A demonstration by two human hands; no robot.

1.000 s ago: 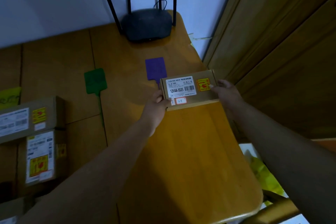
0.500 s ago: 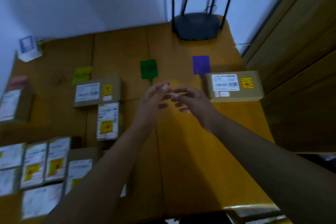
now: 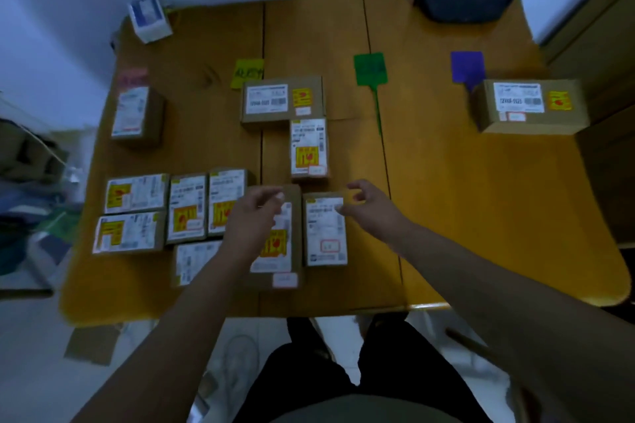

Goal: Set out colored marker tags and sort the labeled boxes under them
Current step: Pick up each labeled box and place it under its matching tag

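Both hands have moved back from purple tag (image 3: 467,67) to unsorted pile. Left hand (image 3: 254,220) hovers over long box (image 3: 278,247), right hand (image 3: 372,211) over small box (image 3: 324,233). Fingers of both loosely curled, holding nothing. Sorted box (image 3: 529,106), brown with white label, just below purple tag, far right of table (image 3: 481,199).

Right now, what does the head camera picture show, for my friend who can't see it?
A person's left hand and right hand reach over a cluster of labelled cardboard boxes on an orange-brown wooden table. Farther back lie a pink tag, yellow tag, green tag and purple tag, one box sitting below the purple one.
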